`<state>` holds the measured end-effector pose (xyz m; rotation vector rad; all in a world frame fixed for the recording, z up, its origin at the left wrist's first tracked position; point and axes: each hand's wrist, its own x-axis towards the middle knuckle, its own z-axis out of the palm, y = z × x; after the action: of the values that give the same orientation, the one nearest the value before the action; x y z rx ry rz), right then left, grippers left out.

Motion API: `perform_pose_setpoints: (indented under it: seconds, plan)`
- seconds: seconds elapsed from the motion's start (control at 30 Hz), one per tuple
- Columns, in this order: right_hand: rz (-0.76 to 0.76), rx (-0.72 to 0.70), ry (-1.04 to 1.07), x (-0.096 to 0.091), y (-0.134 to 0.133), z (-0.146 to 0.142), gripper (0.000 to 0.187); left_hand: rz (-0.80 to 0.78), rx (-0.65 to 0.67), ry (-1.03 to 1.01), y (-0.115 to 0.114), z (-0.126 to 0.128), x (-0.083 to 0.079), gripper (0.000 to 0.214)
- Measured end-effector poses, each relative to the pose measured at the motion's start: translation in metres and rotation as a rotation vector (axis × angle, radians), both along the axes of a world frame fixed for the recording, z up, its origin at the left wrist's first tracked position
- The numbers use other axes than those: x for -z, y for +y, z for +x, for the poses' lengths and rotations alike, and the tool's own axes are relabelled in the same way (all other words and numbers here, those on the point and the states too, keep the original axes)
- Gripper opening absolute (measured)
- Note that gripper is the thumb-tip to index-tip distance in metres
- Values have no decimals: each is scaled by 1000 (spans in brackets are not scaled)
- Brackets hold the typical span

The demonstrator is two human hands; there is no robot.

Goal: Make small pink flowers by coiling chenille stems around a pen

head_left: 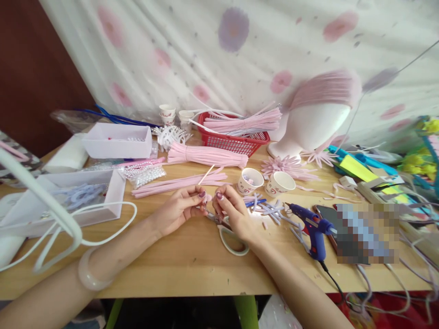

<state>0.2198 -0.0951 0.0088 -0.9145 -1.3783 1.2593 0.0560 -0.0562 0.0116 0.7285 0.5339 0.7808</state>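
Note:
My left hand (pixel 187 206) pinches a short curled piece of pink pipe cleaner (pixel 208 198) between thumb and forefinger. A thin pale stem (pixel 206 174) sticks up behind its fingertips. From the other side, my right hand (pixel 233 211) is closed with thumb and forefinger at the same pink piece; its exact grip is partly hidden. Beneath my right hand lie scissors (pixel 240 252) with pale handles, their blades partly covered. Cut lilac pipe cleaner pieces (pixel 270 210) are scattered to the right, beside two paper cups (pixel 280 183); the left cup (pixel 250 182) contains small pieces.
A blue glue gun (pixel 317 233) stands at right next to a phone (pixel 327 217). Behind are pink pipe cleaner bundles (pixel 209 155), a red basket (pixel 233 144) and a white foam head (pixel 308 128). White boxes (pixel 116 194) and a looping white cable (pixel 132 219) occupy the left.

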Motion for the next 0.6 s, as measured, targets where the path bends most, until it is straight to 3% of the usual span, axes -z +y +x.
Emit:
perform_pose_setpoints:
  seconds: [0.2, 0.6]
  plan:
    - [-69, -192, -13, -11, 3, 5, 26, -38, 47, -45, 1, -2, 1, 18]
    - [-65, -218, 2, -11, 3, 5, 28, -40, 55, -36, 0, -3, -1, 14]
